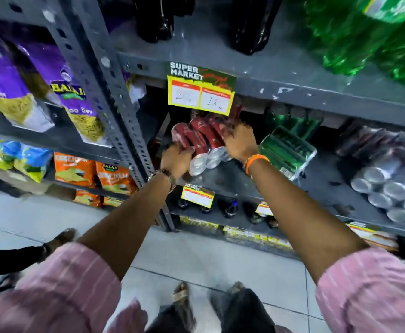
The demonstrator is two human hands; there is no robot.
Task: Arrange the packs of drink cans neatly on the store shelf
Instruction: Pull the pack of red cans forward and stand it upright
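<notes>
A shrink-wrapped pack of red drink cans (200, 143) lies tilted on the grey metal shelf (235, 181), its silver can ends facing me. My left hand (176, 159) grips the pack's lower left corner. My right hand (241, 140) holds its upper right side. Just to the right lies a pack of green cans (286, 150), tilted on its side. Farther right sits a pack of dark cans (388, 179) with silver tops. More green cans (292, 121) stand at the back of the shelf.
A yellow price tag (200, 92) hangs from the shelf above, right over the red pack. Dark and green bottles (364, 32) stand on that upper shelf. Snack bags (52, 92) fill the rack to the left. Another person's foot (62, 236) is on the floor at left.
</notes>
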